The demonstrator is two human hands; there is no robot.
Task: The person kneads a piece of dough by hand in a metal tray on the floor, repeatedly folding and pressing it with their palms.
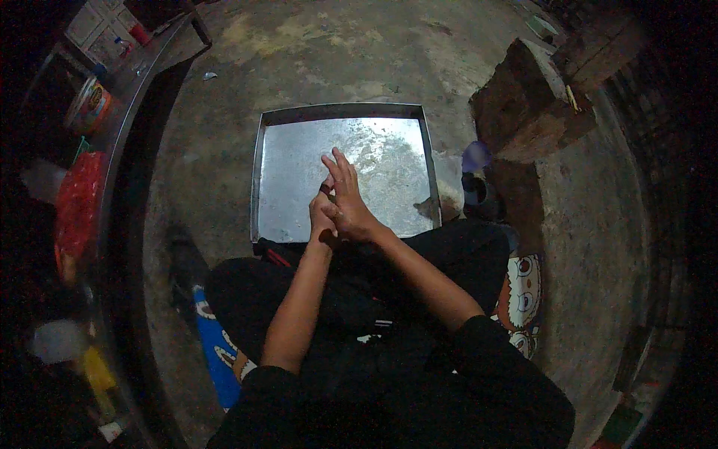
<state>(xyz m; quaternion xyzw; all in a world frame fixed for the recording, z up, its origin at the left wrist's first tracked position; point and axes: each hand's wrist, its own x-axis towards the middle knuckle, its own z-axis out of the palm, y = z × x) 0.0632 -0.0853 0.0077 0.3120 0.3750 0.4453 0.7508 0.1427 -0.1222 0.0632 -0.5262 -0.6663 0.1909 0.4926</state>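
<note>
- At the far left, we see a dark bench (pixel 136 78) with a pale-edged rim; along it we note an orange-and-white bucket (pixel 91 106) and, nearer to us, a red plastic bundle (pixel 78 191).
- Below these, we find a yellow item (pixel 99 370); the light is too dim for us to tell its kind.
- Next, we locate a blue mat (pixel 213 352) with cartoon figures, showing beside the folded, dark-clothed legs (pixel 243 288).
- At centre, we have a shallow rectangular metal tray (pixel 292 168) with raised walls; it sits flat, directly in front of the legs, and reflects light in its right half.
- Over the tray's near half, we observe the left hand (pixel 321 215), set against its partner and partly covered by it; we cannot tell how far its fingers are bent.
- Just right of it, we observe the right hand (pixel 347 196), fingers straightened and pointing away from the body, palm side against the left hand; we cannot tell whether anything lies between the palms.
- Right of the tray, we note a pale bundle (pixel 449 181) and a purple rounded object (pixel 476 156).
- Farther right, we identify a large brown block (pixel 516 105) on the concrete floor (pixel 591 247).
</note>
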